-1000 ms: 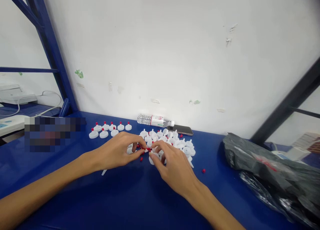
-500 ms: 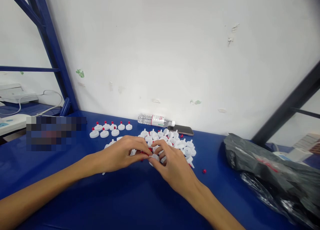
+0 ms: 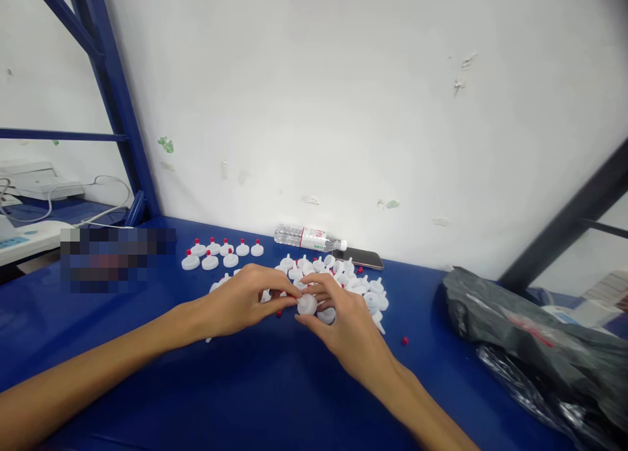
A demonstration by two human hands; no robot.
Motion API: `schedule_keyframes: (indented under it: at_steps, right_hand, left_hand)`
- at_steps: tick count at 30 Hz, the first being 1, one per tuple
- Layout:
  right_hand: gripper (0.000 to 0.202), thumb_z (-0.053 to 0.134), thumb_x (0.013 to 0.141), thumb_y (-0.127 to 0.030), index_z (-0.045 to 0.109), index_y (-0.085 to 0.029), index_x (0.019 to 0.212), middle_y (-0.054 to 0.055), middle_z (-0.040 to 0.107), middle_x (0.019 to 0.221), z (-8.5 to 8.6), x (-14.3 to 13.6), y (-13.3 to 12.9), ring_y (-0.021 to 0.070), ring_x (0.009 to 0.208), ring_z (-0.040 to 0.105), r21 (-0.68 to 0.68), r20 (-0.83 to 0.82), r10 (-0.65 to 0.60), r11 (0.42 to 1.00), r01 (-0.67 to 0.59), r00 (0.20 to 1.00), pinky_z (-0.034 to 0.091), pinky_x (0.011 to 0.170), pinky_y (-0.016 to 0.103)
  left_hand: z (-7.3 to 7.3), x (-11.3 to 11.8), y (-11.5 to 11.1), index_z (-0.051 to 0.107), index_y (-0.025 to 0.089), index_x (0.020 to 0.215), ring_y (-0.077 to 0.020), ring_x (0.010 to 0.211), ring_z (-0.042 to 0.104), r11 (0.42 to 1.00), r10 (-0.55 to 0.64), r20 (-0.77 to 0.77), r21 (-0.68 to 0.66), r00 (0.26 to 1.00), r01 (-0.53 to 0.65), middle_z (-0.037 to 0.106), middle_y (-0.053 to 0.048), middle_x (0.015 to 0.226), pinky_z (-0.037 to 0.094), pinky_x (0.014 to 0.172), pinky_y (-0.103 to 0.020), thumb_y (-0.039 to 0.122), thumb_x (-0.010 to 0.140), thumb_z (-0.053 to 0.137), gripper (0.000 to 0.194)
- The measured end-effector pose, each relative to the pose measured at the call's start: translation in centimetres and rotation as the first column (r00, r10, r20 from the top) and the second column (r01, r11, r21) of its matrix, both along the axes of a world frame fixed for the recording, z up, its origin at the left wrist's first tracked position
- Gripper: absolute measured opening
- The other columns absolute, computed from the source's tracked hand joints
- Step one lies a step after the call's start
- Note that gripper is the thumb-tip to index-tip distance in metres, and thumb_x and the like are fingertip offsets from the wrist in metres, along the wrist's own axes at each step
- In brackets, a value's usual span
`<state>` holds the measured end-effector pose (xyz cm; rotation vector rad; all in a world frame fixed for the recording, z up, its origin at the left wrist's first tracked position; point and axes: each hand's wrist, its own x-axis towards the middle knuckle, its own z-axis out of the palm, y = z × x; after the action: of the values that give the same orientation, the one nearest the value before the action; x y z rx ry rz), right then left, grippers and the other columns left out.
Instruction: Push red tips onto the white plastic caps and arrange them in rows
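Note:
In front of the pile, my right hand [image 3: 346, 313] grips a white nozzle cap [image 3: 307, 304] between thumb and fingers, its round base facing me. My left hand [image 3: 252, 297] pinches at the nozzle side of that cap; a sliver of red shows at the fingertips, a small red tip mostly hidden by them. Loose white nozzle caps [image 3: 375, 286] lie heaped behind and beside my right hand, with red tips among them. On the left, several white caps with red tips fitted [image 3: 210, 261] stand upright in rows. One loose red tip [image 3: 405, 340] lies to the right.
A clear plastic bottle [image 3: 310, 237] lies on its side by the wall, next to a phone [image 3: 360, 258]. Grey plastic bags [image 3: 530, 333] cover the right side of the blue table [image 3: 235, 398]. A blue metal frame [image 3: 110, 91] rises at the left.
The white cap in my right hand has turned so its round base shows more fully. Both hands stay close together. The whole view has shifted slightly.

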<state>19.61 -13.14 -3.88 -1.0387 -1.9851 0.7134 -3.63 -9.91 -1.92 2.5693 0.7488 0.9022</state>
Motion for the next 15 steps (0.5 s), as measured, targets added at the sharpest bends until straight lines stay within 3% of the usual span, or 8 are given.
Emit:
schedule_keyframes:
  at_steps: [5,11,13,15]
  right_hand:
    - [0.058,0.079,0.089,-0.011,0.057,-0.034,0.138,-0.002,0.081,0.119,-0.1,0.0,-0.4,0.0228,0.102,0.077,0.059,0.095,-0.038,0.998,0.033,0.995,0.058,0.093,0.04]
    - [0.051,0.074,0.095,-0.023,0.056,-0.034,0.142,0.0,0.079,0.122,-0.2,-0.2,-0.5,0.0212,0.102,0.076,0.112,0.048,-0.032,0.993,0.026,0.998,0.06,0.09,0.038]
    - [0.051,0.072,0.098,-0.031,0.053,-0.033,0.146,0.003,0.075,0.13,-0.2,-0.2,-0.5,0.021,0.102,0.075,0.153,0.024,-0.065,0.986,0.06,0.998,0.062,0.084,0.036]
    - [0.049,0.068,0.101,-0.036,0.052,-0.031,0.147,0.006,0.071,0.135,0.0,-0.1,-0.6,0.0198,0.098,0.074,0.193,-0.002,-0.104,0.976,0.102,0.995,0.062,0.077,0.033]
  left_hand:
    - [-0.6,-0.1,0.2,0.08,0.018,0.111,-0.0114,0.074,0.069,0.997,-0.041,-0.032,0.057,0.999,0.043,0.08,-0.005,0.091,0.044,0.056,-0.017,0.018,0.102,0.065,0.017]
    - [0.1,0.0,0.0,0.082,0.02,0.105,-0.0091,0.064,0.063,1.0,0.0,-0.011,0.0,1.0,0.0,0.08,-0.002,0.086,0.046,0.056,-0.018,0.024,0.101,0.067,0.016]
    - [0.9,-0.4,0.3,0.081,0.021,0.103,-0.0097,0.066,0.064,0.998,0.067,0.007,-0.018,0.998,-0.066,0.079,-0.001,0.087,0.047,0.057,-0.018,0.027,0.1,0.067,0.016]
    - [1.6,-1.3,1.0,0.081,0.022,0.103,-0.0116,0.071,0.067,0.979,0.204,0.021,0.003,0.979,-0.204,0.079,-0.002,0.091,0.048,0.058,-0.02,0.035,0.101,0.065,0.02]
